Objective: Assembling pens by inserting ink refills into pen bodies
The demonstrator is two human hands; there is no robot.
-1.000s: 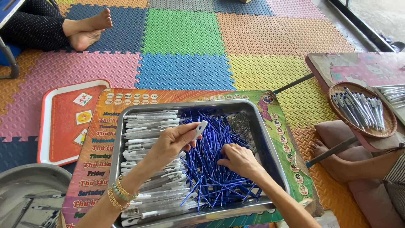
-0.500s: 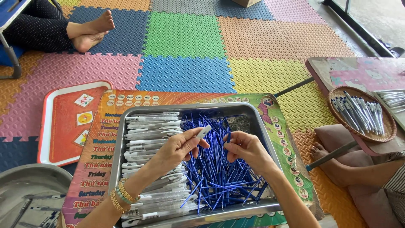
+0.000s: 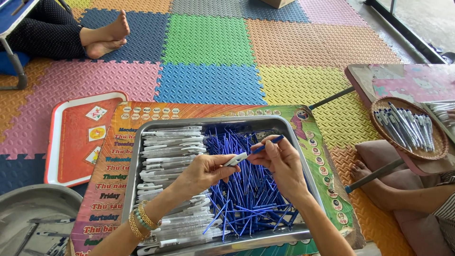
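A metal tray (image 3: 284,124) sits on a small printed table and holds a stack of white pen barrels (image 3: 166,147) on its left and a heap of thin blue refills (image 3: 246,199) on its right. My left hand (image 3: 204,171) pinches one white pen barrel (image 3: 235,160) above the tray. My right hand (image 3: 282,163) grips a blue refill (image 3: 268,143) whose end meets the barrel's tip. Gold and green bracelets ring my left wrist.
A red tray (image 3: 71,142) lies on the foam mat at left, a grey metal basin (image 3: 33,208) at lower left. A round wicker basket of finished pens (image 3: 407,128) rests on a pink table at right. Another person's bare feet (image 3: 106,35) are at upper left, another's legs at right.
My right hand lifted out of the blue refills with one in its fingers and came up to the white barrel held by my left hand.
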